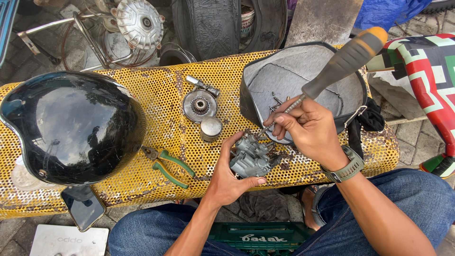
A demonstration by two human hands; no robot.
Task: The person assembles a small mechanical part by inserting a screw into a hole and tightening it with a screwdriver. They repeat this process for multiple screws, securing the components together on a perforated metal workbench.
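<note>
My left hand [228,176] grips a grey metal carburetor [251,156] on the yellow perforated metal bench [161,90]. My right hand [310,130] holds a screwdriver [341,64] with a grey and orange handle by its shaft, the tip set into the top of the carburetor. A green watch sits on my right wrist.
A glossy black helmet [71,125] lies at the left. Green-handled pliers [168,166], a round gear part [200,104] and a metal piston [211,129] lie mid-bench. A black upturned seat pan [303,76] holds small screws. A phone [84,208] sits at the front left edge.
</note>
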